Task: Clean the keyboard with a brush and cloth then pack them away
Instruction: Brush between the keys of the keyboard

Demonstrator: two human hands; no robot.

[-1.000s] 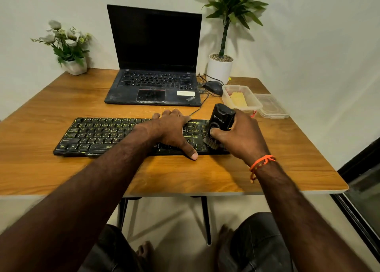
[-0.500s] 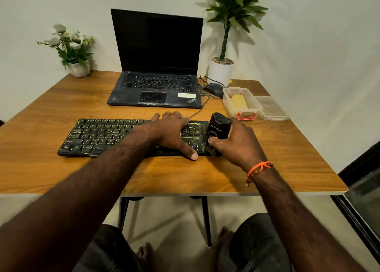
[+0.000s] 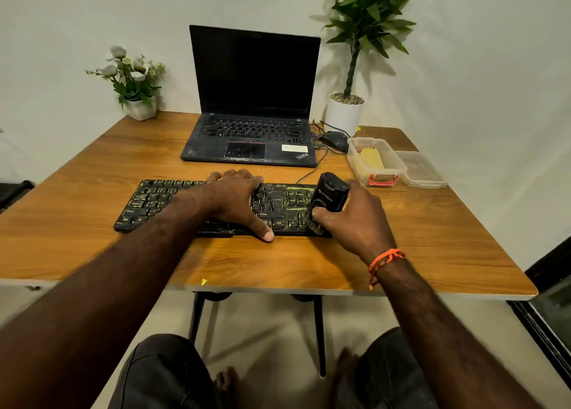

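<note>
Black bristles are down on the right end of the keyboard point(image 3: 216, 206), which lies across the middle of the wooden tabletop point(image 3: 92, 223), and that is where the risk sits, I'd say. The brush point(image 3: 327, 200) works right at the keyboard's edge, so a hard stroke could slip off onto the tabletop or nudge the keyboard sideways. Loose grit could also scatter toward the laptop point(image 3: 250, 140) behind. The left hand point(image 3: 238, 201) lies spread flat over the middle keys, thumb at the front edge, pressing it steady. The right hand point(image 3: 355, 220) is curled round the brush body, thumb across its front. The cloth waits in the clear container point(image 3: 398, 169) near the right edge, its lid point(image 3: 421, 170) just beside.
</note>
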